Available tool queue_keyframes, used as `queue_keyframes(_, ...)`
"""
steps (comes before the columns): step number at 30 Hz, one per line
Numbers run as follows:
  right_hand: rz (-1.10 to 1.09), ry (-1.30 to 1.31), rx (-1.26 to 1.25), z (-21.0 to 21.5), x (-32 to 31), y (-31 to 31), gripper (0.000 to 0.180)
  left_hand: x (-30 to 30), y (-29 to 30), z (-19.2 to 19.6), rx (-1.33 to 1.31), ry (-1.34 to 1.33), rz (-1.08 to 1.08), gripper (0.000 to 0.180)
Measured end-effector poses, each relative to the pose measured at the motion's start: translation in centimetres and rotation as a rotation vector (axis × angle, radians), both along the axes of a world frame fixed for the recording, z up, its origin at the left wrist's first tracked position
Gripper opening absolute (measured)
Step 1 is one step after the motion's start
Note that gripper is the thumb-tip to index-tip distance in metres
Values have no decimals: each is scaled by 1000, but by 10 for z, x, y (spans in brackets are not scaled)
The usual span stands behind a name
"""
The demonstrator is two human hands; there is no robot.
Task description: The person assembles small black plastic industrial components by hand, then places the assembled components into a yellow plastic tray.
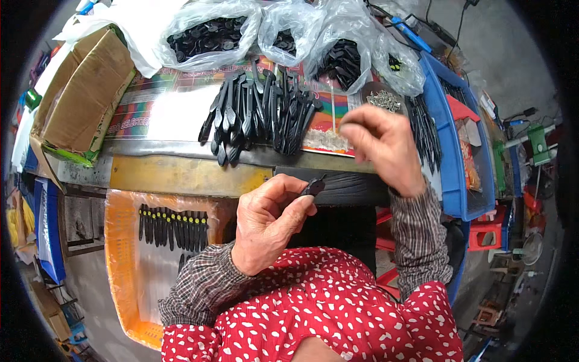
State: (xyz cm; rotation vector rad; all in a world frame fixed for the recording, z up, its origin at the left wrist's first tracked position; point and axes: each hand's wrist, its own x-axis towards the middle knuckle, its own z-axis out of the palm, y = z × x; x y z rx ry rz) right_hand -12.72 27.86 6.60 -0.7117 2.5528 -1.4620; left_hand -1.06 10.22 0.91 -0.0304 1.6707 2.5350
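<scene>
My left hand (265, 223) is closed, thumb and fingers pinching a small black plastic piece (314, 186) with a rounded end and a thin tip. To the upper right, my right hand (386, 148) hangs over the table edge, fingers curled and partly smeared by motion. Whether it holds anything does not show. Just behind it lies a dish of small silvery metal parts (384, 101). Beyond my left hand, a heap of long black plastic handles (253, 111) covers the middle of the table. A dark ridged strip (353, 190) lies below my right hand.
Clear plastic bags (253, 27) of black parts line the table's back. A cardboard box (84, 90) stands at left, a blue crate (449, 139) at right. The orange basket (120, 259) at lower left holds a row of black pieces with yellow-green dots (173, 220).
</scene>
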Motion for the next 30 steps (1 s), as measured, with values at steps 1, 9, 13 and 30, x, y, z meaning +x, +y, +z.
queue_keyframes(1, -28, 202, 62, -9, -18, 0, 16, -1, -3, 0, -26, 17, 28, 8)
queue_keyframes(9, -213, 715, 632, -26, -101, -2, 23, -7, -12, -4, -45, 44, 8, 11)
queue_keyframes(13, -219, 707, 773, -50, -121, -3, 24, -9, -12, -8, -3, 3, 40, 9)
queue_keyframes(30, -299, 696, 522, -45, -118, 1, 20, -8, -10, -8, -21, 9, 70, 8)
